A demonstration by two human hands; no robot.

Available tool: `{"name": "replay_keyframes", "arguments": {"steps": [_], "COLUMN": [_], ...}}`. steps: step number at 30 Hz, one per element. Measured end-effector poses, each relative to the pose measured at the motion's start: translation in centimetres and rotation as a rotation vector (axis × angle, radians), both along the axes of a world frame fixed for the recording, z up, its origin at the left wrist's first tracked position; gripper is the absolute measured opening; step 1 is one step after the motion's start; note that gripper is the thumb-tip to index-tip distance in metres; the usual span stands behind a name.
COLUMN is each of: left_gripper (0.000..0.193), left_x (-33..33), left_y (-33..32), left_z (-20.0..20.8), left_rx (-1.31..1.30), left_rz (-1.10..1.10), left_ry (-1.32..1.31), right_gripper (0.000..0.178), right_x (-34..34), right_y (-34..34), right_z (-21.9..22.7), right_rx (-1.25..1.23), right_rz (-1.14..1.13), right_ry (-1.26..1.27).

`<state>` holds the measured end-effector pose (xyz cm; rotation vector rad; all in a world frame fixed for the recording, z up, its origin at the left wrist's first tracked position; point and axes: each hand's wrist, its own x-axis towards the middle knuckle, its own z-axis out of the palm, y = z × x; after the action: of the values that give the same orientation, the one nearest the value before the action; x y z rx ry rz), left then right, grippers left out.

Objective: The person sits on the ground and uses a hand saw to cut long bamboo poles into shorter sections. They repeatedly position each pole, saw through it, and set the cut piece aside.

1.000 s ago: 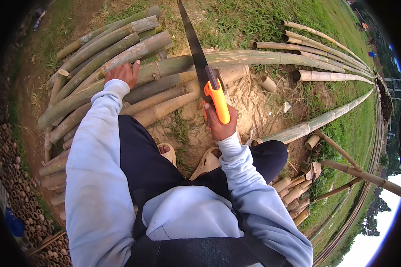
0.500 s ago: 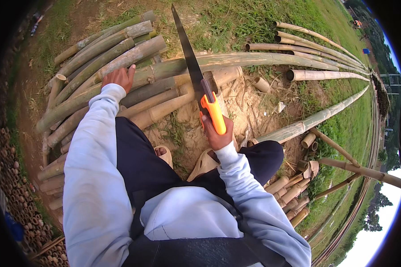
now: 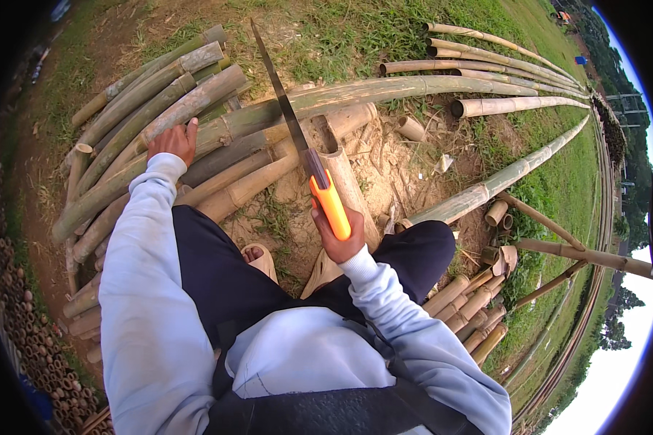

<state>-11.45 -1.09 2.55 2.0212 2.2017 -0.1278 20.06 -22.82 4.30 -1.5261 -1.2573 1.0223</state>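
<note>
A hand saw with an orange handle point(image 3: 329, 208) and a long dark blade is in my right hand point(image 3: 343, 238), the fingers closed round the handle. Its blade points away from me and crosses a long green bamboo pole point(image 3: 384, 90). That pole runs from the left over other bamboo pieces toward the far right. My left hand point(image 3: 174, 143) presses on the pole, left of the blade, with the thumb out and the fingers curled over it; the fingertips are partly hidden. An upright-looking bamboo piece with a notched end point(image 3: 331, 138) lies under the pole beside the blade.
Cut bamboo lengths point(image 3: 196, 101) lie stacked at the left. Long poles point(image 3: 511, 106) spread over grass at the right. A short offcut point(image 3: 411, 129) lies on sawdust-covered ground. More cut pieces point(image 3: 471, 312) and a bamboo frame point(image 3: 584, 254) stand near my right knee.
The saw and my right hand have drawn back toward me, the blade still across the pole. My left hand stays on the bamboo. The whole view has shifted slightly.
</note>
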Motion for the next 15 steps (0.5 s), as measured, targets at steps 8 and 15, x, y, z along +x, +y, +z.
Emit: {"name": "replay_keyframes", "arguments": {"steps": [8,15], "left_gripper": [0.071,0.067], "left_x": [-1.0,-0.3], "left_y": [-0.6,-0.1], "left_z": [0.5,-0.3], "left_rx": [-0.002,0.061], "left_rz": [-0.019,-0.035], "left_ry": [-0.013,-0.040], "right_gripper": [0.009,0.017], "right_x": [-0.6,0.3], "right_y": [-6.8,-2.8], "right_z": [0.3,1.4], "right_rx": [-0.049,-0.049], "right_rz": [0.006,0.008], "right_ry": [-0.007,0.013]}}
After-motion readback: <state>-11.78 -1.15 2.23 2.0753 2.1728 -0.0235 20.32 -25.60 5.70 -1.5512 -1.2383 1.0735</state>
